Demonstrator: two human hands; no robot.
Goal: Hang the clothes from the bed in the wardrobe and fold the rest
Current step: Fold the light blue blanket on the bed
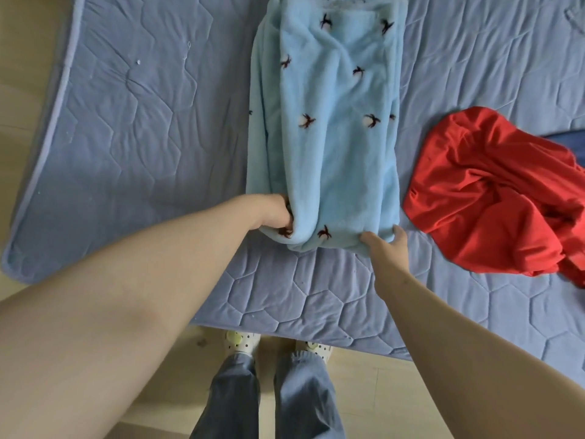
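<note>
Light blue fleece trousers [329,128] with small dark embroidered marks lie lengthwise on the bed, legs folded together, hems toward me. My left hand [273,213] grips the near left hem corner, its fingers tucked into the fabric. My right hand [384,242] pinches the near right hem corner, thumb on top and fingers hidden under the cloth. A crumpled red garment [493,198] lies to the right of the trousers, apart from both hands.
The bed has a blue-grey quilted cover [133,128]; its near edge runs just in front of my feet. A dark blue item [569,137] peeks out behind the red garment at the right edge. Pale wooden floor [25,58] shows at left.
</note>
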